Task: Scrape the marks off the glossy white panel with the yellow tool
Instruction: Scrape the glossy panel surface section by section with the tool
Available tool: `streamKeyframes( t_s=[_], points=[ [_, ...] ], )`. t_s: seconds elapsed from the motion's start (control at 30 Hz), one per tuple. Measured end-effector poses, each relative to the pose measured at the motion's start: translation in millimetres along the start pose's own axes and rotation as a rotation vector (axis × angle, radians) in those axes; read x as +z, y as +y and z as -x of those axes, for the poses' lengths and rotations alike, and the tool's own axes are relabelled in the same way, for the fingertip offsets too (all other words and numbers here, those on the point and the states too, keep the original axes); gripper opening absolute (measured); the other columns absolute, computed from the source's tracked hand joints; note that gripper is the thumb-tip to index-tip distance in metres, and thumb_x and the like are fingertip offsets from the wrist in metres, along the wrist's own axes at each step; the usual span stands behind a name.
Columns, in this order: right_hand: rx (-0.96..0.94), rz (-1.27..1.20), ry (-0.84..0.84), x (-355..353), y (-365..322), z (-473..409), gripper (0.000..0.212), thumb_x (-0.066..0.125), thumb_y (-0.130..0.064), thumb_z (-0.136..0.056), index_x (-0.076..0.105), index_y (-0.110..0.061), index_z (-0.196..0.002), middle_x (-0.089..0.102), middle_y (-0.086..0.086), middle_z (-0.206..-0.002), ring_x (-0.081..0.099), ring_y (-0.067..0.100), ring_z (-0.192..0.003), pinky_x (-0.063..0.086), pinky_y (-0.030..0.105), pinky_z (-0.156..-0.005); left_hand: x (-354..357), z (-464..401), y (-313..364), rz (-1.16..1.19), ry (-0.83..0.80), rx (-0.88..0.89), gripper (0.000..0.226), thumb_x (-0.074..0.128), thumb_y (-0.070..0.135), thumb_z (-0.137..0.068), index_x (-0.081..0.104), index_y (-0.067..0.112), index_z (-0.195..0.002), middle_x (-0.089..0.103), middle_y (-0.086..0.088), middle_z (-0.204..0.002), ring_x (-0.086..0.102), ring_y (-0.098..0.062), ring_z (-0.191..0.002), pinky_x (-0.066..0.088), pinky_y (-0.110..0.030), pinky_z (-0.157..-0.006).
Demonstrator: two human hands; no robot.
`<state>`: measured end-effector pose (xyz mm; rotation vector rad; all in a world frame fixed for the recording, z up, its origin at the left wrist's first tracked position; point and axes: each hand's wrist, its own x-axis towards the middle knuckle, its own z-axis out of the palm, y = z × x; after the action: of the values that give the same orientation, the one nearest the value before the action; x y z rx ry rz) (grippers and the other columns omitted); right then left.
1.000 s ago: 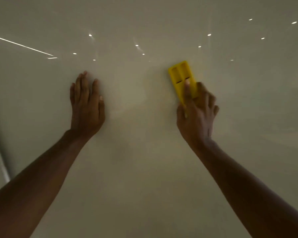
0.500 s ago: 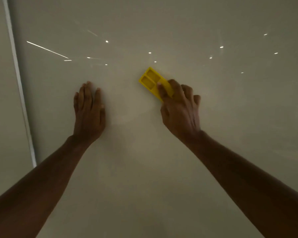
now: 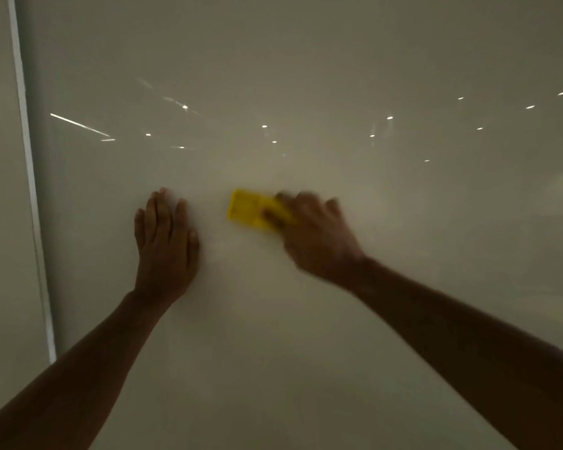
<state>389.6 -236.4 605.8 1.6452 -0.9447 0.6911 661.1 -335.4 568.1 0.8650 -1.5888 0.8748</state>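
Observation:
The glossy white panel (image 3: 306, 336) fills nearly the whole view and reflects small points of light. My right hand (image 3: 316, 235) grips the yellow tool (image 3: 246, 207), a flat rectangular scraper, pressed against the panel with its free end pointing left. The hand and tool are blurred by motion. My left hand (image 3: 165, 241) lies flat on the panel with fingers together, pointing up, a short gap left of the tool. No marks are plain to see in the dim light.
A pale vertical strip (image 3: 30, 177) runs down the left side, marking the panel's left edge, with another flat surface (image 3: 0, 222) beyond it. Both forearms reach in from the bottom corners.
My right hand has swept the yellow tool leftward and turned it from pointing up to pointing left, closer to my left hand. The left hand has stayed flat on the panel.

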Motion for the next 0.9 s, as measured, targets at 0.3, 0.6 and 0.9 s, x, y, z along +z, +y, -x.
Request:
streamKeyframes(
  t_s=[0.3, 0.6, 0.9],
  points=[
    [1.052, 0.051, 0.257, -51.0, 112.1, -89.7, 0.070, 0.050, -0.033, -0.094, 0.023, -0.023, -0.158, 0.032, 0.015, -0.154, 0.037, 0.042, -0.130, 0.036, 0.050, -0.098, 0.3, -9.6, -1.2, -0.011, -0.012, -0.007, 0.058, 0.037, 0.024, -0.102, 0.046, -0.010, -0.147, 0.035, -0.039, -0.158, 0.032, -0.054, -0.147, 0.022, -0.067, -0.120],
    [0.062, 0.144, -0.097, -29.2, 24.8, -151.3, 0.065, 0.049, -0.031, -0.095, 0.027, -0.030, -0.156, 0.030, 0.009, -0.158, 0.041, 0.035, -0.129, 0.038, 0.043, -0.091, 14.2, -25.8, 13.5, -0.035, 0.051, 0.032, 0.060, 0.036, 0.031, -0.105, 0.041, -0.008, -0.150, 0.032, -0.036, -0.160, 0.026, -0.052, -0.152, 0.015, -0.064, -0.124],
    [0.853, 0.097, 0.132, -55.7, 117.0, -35.6, 0.069, 0.053, -0.034, -0.093, 0.027, -0.025, -0.157, 0.033, 0.013, -0.155, 0.041, 0.041, -0.125, 0.041, 0.049, -0.092, 21.7, -22.9, 35.4, -0.019, 0.049, 0.065, 0.061, 0.036, 0.033, -0.105, 0.041, -0.006, -0.151, 0.027, -0.036, -0.163, 0.022, -0.052, -0.153, 0.012, -0.065, -0.125]
  ],
)
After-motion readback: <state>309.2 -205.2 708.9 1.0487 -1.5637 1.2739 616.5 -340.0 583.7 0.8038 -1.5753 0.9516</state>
